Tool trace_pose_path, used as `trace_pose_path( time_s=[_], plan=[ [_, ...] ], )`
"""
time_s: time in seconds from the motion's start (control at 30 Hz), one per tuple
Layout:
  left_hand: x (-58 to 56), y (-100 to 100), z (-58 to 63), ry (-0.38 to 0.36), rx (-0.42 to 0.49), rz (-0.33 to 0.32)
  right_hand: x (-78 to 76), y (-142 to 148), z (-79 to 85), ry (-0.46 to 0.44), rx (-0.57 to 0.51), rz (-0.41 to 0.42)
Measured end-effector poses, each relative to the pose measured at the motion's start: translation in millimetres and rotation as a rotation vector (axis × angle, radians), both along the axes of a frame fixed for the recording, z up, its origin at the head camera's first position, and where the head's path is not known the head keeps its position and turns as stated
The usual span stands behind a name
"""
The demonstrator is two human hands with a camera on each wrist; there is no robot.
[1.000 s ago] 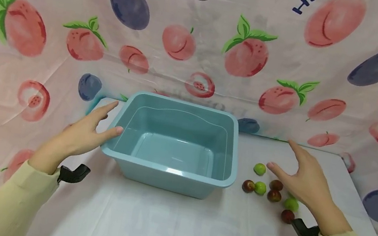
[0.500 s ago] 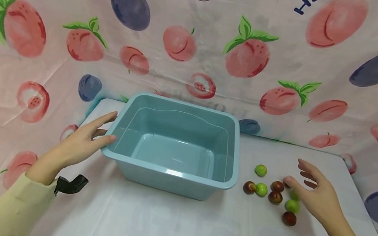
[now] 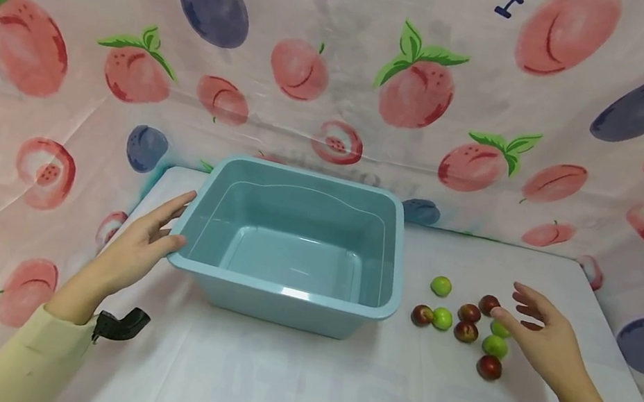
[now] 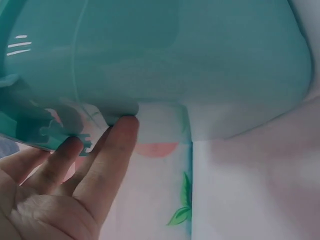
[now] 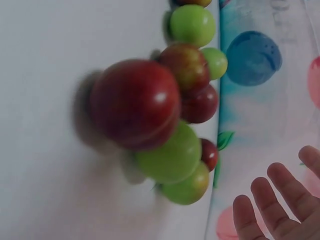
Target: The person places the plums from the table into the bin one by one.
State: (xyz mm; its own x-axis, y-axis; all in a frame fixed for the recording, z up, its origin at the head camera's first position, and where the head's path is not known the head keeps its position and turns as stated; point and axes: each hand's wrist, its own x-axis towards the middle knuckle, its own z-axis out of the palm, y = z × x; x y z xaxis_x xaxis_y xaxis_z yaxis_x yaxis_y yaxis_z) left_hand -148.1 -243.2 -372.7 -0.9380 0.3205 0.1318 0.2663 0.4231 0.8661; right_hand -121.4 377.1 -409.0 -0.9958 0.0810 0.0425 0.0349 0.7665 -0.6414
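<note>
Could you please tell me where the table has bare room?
The widest free patch of white tabletop lies in front of the blue tub and the plum-like fruits. A smaller one lies behind the fruits, before the back edge. Crowded: among the fruits by the right hand, and at the tub's left end, by the left hand.

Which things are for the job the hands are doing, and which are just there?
Probably for the job:
blue tub, left hand at its rim
green fruits and dark red fruits, right hand near them

Just there:
white table
fruit-print cloth behind it
black wrist pieces
</note>
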Motion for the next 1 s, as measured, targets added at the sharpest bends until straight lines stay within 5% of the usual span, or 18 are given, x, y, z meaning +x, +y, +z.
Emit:
trace_pose_path(
  time_s=[0.63,1.0],
  plan=[
    [1.7,1.5,0.7,0.021,0.039,0.01,5.8,32.3,-34.0,-0.112,-0.117,-0.088],
    [0.8,0.8,-5.6,0.018,0.075,0.006,-2.0,42.5,-53.6,-0.24,-0.136,-0.05]
  ],
)
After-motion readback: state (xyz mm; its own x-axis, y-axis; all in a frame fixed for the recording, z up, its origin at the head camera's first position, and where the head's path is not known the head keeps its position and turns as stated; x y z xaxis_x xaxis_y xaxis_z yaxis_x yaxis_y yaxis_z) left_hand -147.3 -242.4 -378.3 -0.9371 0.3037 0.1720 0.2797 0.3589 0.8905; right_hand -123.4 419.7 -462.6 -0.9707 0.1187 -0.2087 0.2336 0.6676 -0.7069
